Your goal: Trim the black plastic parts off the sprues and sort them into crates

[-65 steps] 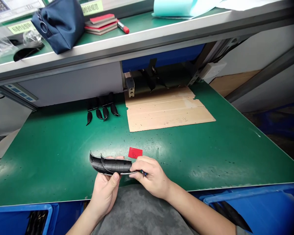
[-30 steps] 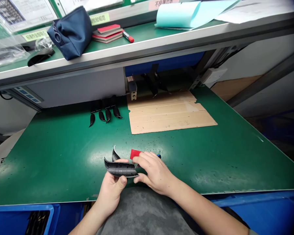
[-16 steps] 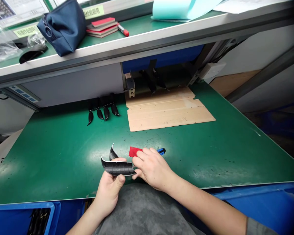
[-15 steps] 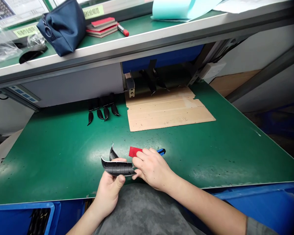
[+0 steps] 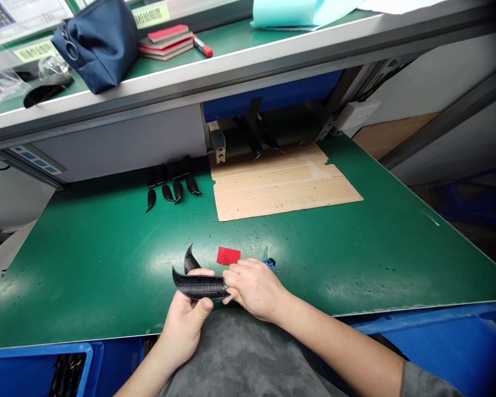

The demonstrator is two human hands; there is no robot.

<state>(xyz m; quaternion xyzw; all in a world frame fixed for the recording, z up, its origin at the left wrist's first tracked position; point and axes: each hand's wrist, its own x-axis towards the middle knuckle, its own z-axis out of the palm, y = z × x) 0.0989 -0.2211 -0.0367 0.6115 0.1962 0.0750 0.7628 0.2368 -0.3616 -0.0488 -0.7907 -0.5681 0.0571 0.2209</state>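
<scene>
My left hand grips a curved black ribbed plastic part just above the table's near edge, thumb underneath and fingers behind. A second curved black piece rises behind it. My right hand is closed round a blue-handled tool whose tip meets the part's right end; only the blue end shows past the knuckles. A small red card lies on the green mat just beyond both hands.
Several black curved parts lie at the back left of the green table. A cardboard sheet lies at the back centre. Blue bins flank my lap. The upper shelf carries a navy pouch, pads and a marker.
My right hand has drawn back from the red card and closed round the blue tool, bringing it against the right end of the black part. My left hand keeps its hold.
</scene>
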